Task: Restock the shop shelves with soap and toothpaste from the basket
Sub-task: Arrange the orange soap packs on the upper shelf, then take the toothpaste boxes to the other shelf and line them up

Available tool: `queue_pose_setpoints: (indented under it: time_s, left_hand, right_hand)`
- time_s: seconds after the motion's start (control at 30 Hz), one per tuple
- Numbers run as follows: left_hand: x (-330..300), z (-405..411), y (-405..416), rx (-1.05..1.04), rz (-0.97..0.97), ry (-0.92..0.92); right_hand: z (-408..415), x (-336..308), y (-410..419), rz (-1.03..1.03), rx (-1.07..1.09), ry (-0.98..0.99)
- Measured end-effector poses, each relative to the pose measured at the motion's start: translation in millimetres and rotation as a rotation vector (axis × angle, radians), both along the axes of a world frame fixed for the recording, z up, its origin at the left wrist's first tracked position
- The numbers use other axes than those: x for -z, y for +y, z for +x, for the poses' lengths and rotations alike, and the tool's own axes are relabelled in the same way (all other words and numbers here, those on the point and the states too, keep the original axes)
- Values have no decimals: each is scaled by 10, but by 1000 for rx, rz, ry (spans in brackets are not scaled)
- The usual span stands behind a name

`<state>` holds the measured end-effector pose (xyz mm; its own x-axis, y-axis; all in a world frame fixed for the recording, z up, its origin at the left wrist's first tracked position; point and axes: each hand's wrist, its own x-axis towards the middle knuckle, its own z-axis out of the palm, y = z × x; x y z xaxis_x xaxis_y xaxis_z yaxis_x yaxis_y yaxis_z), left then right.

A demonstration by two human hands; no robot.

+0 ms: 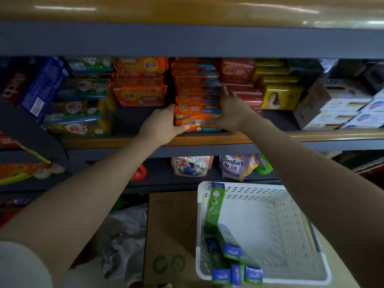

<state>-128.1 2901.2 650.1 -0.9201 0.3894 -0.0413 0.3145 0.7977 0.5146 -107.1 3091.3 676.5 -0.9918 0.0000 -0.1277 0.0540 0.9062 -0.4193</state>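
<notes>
While the left hand (161, 123) grips the bottom orange soap pack (197, 119) on the shelf (207, 140), the right hand (230, 110) rests open-fingered against the stack.

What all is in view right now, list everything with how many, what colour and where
orange soap packs: a stack, orange, middle shelf centre
green soap packs: several, green and yellow, shelf left
yellow soap packs: a stack, yellow, shelf right
Lux boxes: several, white, shelf far right
basket: one, white, lower right
toothpaste boxes: several, green and blue, basket's left side
cardboard box: one, brown, left of basket
left hand: holds the lowest orange pack
right hand: fingers straight against the orange stack
</notes>
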Motion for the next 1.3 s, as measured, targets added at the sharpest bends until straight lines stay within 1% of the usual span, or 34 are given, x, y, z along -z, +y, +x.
queue_pose_setpoints:
  time_s: [0.07, 0.13, 0.2, 0.23, 0.33, 0.4, 0.5, 0.57, 0.67, 0.7, 0.73, 0.8, 0.83, 0.87, 0.9, 0.97, 1.03, 1.1, 1.17, 1.23, 1.27, 1.3]
  left_hand:
    - [14, -32, -15, -27, 25, -12]
    - [9, -71, -39, -31, 102, -75]
    - [-14, -96, -46, -3, 124, -137]
    - [-21, -92, -40, 19, 106, -149]
    - [-20, -51, -21, 56, 30, -123]
    - [-16, -12, -17, 40, -18, -87]
    - [17, 21, 9, -19, -83, -24]
    - [15, 31, 25, -26, -122, -38]
    - [-54, 94, 6, -35, -183, -36]
    - [-98, 156, -21, -58, -214, 11]
    - [-132, 243, -65, -83, -242, 95]
    - [-193, 487, -176, -115, -251, 304]
    - [-220, 623, -222, -101, -253, 401]
    - [-218, 764, -254, -55, -273, 471]
    - [-181, 920, -276, 20, -295, 517]
    - [-5, 1208, -276, 205, -343, 528]
    - [221, 1478, -205, 347, -397, 411]
    - [459, 1693, -108, 441, -478, 266]
    - [642, 1846, -6, 514, -547, 124]
    - [770, 1964, 78, 525, -601, -30]
    - [832, 2006, 98, 519, -630, -78]
    - [875, 2026, 108, 505, -642, -100]
  right_hand:
    - [-52, -16, 3, -13, 43, 17]
    - [-112, -69, 48, -73, 127, 66]
    - [-185, -105, 65, -101, 108, 74]
    - [-248, -88, 61, -90, 77, 64]
    - [-434, 24, -32, 63, -25, 21]
    - [-511, 98, -76, 157, -58, 2]
    - [-533, 132, -74, 201, -41, -2]
    - [-504, 111, -68, 194, -46, 7]
    - [-353, 21, -70, 212, -16, 89]
    - [-265, -9, -62, 236, -21, 150]
    - [-139, -50, -48, 262, -46, 231]
    - [162, -103, 18, 317, -158, 421]
    - [325, -120, 78, 352, -205, 507]
    - [498, -109, 143, 374, -228, 542]
    - [680, -51, 203, 374, -241, 530]
    - [1021, 124, 257, 333, -273, 391]
    - [1301, 363, 252, 286, -271, 116]
    - [1538, 660, 229, 221, -263, -178]
    - [1746, 961, 163, 156, -218, -451]
    - [1944, 1217, 28, 78, -114, -680]
    - [2031, 1316, -53, 43, -53, -759]
    - [2110, 1400, -131, 12, 8, -795]
